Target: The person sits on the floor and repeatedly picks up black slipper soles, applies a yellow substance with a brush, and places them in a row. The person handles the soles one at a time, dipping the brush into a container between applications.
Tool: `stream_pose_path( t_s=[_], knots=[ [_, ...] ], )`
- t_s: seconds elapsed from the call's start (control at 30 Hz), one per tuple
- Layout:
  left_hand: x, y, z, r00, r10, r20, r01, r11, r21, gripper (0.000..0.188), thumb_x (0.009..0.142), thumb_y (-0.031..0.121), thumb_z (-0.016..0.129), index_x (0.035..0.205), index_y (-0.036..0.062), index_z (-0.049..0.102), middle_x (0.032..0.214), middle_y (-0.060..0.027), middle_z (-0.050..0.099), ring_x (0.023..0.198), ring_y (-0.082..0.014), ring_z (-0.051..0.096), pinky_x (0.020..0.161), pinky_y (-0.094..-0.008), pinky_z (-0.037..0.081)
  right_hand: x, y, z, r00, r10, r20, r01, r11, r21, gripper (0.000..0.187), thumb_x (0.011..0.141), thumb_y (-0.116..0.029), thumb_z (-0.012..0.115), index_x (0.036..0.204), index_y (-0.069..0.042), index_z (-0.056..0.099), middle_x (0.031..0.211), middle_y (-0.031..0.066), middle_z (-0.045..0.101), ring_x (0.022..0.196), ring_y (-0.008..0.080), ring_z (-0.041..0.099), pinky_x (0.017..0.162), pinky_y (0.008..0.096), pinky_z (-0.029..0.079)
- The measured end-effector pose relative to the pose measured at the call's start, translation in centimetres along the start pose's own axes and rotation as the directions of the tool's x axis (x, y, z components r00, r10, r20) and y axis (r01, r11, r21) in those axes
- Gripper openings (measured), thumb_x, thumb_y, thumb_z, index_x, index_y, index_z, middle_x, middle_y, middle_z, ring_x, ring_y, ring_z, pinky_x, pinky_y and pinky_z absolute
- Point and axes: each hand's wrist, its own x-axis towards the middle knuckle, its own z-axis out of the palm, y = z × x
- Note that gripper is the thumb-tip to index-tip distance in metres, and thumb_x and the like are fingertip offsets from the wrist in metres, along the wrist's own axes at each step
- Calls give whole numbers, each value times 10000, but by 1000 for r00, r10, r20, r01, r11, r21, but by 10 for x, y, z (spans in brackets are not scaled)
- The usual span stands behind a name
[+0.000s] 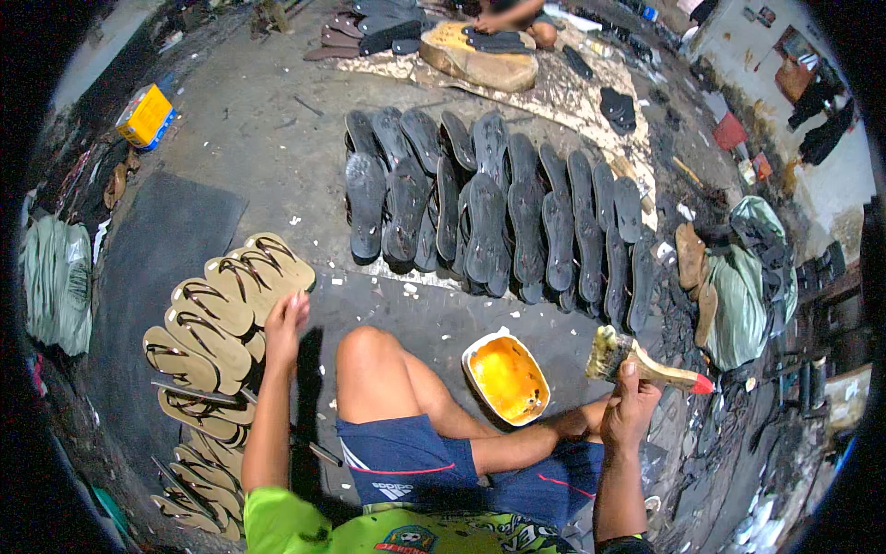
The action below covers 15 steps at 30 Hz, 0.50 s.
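Right hand [629, 399], fingers wrapped round a brush [657, 370], right of a tub [476, 345].
Left of the tub, left hand [287, 319], finger pose unclear, beside tan sandals [221, 294], seemingly already strapped; beyond it, dark soles [484, 222] look strapless.

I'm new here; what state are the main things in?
Tan sandals with dark straps: lined up, overlapping.
Left hand: beside the sandals, contact unclear.
Wooden brush, red handle tip: held, bristles smeared.
Right hand: closed around the brush.
White rectangular tub: open, orange-yellow contents.
Black sole-shaped pieces: overlapping rows.
Dark sheet: spread flat.
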Motion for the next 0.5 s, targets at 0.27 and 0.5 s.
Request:
stream_pose_path(
  t_s=[0.27,0.5],
  knots=[
    [-107,-71,-26,915,357,-186,-297,911,285,291,1011,183,470,1149,-41,594,1095,-158,652,943,-218,632,849,-347,488,11,-77,14,945,-326,26,322,941,109,393,915,-183,668,1221,39,560,1147,92,610,1057,163,563,955,332,429],
    [7,-132,18,790,600,123,-349,277,895,328,935,210,565,1239,88,577,1236,-93,567,1161,-307,502,1006,-445,370,32,-150,40,838,-501,216,523,851,-56,220,910,-104,635,1079,31,595,1016,45,586,953,117,520,860,264,415]
  ],
)
